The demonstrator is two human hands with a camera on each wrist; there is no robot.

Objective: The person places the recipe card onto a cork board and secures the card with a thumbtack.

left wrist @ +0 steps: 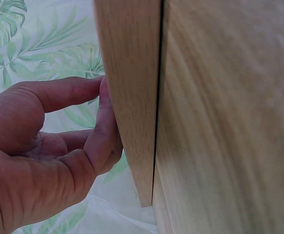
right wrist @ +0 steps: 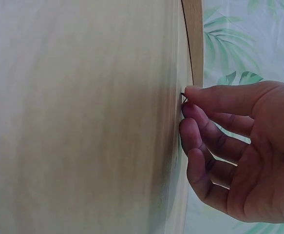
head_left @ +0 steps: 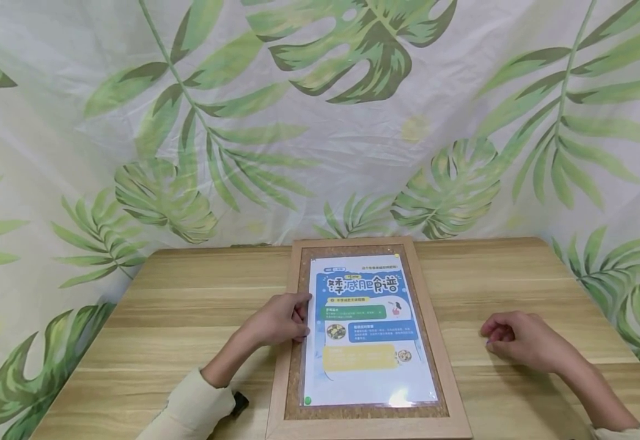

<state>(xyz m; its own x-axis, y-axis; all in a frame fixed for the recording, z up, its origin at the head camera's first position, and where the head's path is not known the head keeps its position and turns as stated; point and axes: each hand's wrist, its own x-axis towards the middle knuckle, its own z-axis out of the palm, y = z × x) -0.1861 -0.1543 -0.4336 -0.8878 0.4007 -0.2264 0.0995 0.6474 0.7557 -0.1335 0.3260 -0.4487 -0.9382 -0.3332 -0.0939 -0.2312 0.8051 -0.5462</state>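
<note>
A printed sheet (head_left: 371,382) with blue, green and yellow panels lies on a cork board (head_left: 364,412) with a wooden frame (head_left: 281,391). My left hand (head_left: 281,318) rests at the sheet's left edge, thumb and fingertips touching it, partly over the frame. In the left wrist view its fingertips meet the far side of the frame. Right of the board, my right hand (head_left: 529,339) pinches a small pushpin (right wrist: 183,94) between thumb and forefinger, close over the table. Most of that pin is hidden by the fingertips. A green pin (head_left: 307,401) sits at the sheet's lower left corner.
The board lies on a wood-grain table (head_left: 187,293). A yellow pin (head_left: 397,255) marks the sheet's top right corner. Behind the table hangs a leaf-patterned cloth (head_left: 353,140). A small black object (head_left: 239,403) shows beside the left sleeve (head_left: 193,406).
</note>
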